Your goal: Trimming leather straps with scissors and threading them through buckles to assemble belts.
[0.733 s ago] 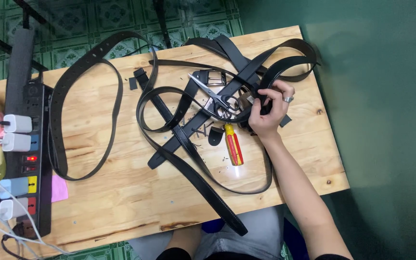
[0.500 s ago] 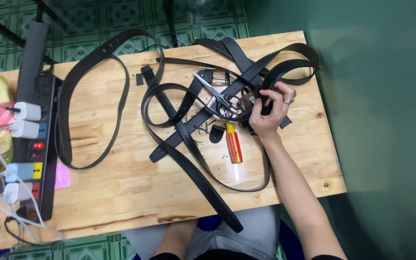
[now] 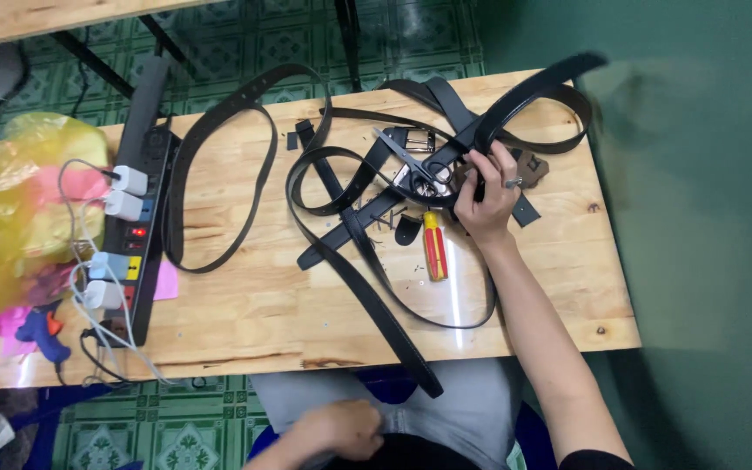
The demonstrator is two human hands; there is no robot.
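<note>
On wooden table (image 3: 245, 305), right hand (image 3: 487, 198) gripping black belt (image 3: 524, 96) (scissors (image 3: 415, 165) beside)

A black power strip (image 3: 137, 204) lies along the left end of the wooden surface (image 3: 245, 305), with white plugs (image 3: 124, 191) and cables in it. Just beside it sits a pink paper slip (image 3: 165, 280). Further left are a yellow plastic bag (image 3: 28, 204) and a blue glue gun (image 3: 41, 333). Green patterned floor tiles (image 3: 263, 39) show beyond.
</note>
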